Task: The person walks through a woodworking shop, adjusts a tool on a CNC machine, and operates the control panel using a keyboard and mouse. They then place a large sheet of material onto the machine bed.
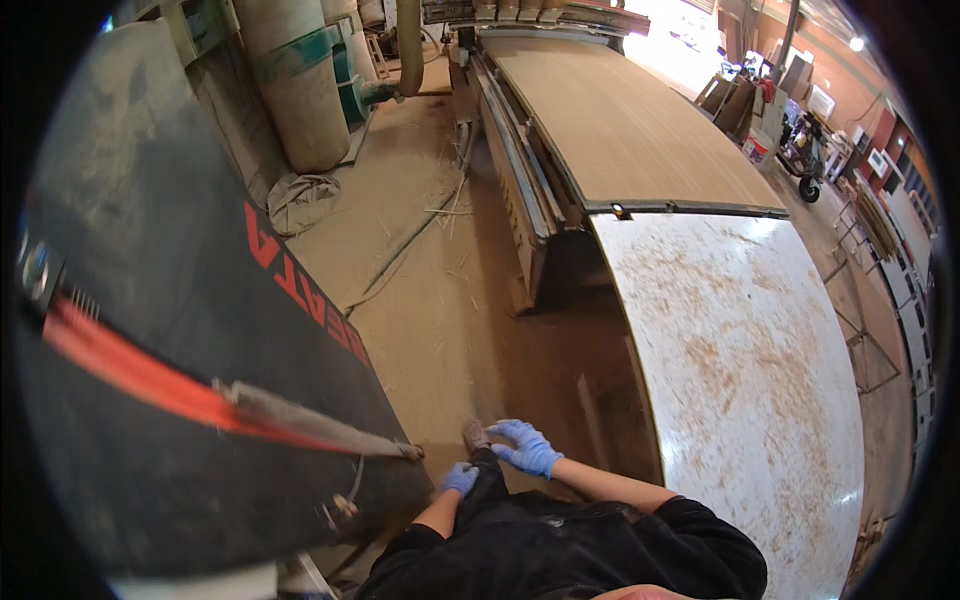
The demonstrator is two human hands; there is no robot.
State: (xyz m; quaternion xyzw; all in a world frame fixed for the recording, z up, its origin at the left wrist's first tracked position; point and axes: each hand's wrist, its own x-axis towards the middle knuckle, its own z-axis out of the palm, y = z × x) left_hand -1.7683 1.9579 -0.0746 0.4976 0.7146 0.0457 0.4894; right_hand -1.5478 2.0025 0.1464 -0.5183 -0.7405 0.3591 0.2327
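My right hand (526,448), in a blue glove, is held out in front of my body with its fingers spread and nothing in them. My left hand (460,480), gloved in the same blue, hangs low beside my dark trouser leg; its fingers are mostly hidden. To the left of it stands a large black machine cabinet (330,440) with red lettering and a red stripe. Along the stripe lies a dusty stick-like piece (310,420). On my right is a smooth white table (720,340) strewn with wood shavings.
Beyond the white table, a large brown board (630,120) lies on a long machine bed (535,215). A hose (415,240) and wood scraps lie on the dusty floor (400,310). A dust-collector drum (305,110) and crumpled cloth sack (300,200) stand far left. A motorcycle (808,160) is far right.
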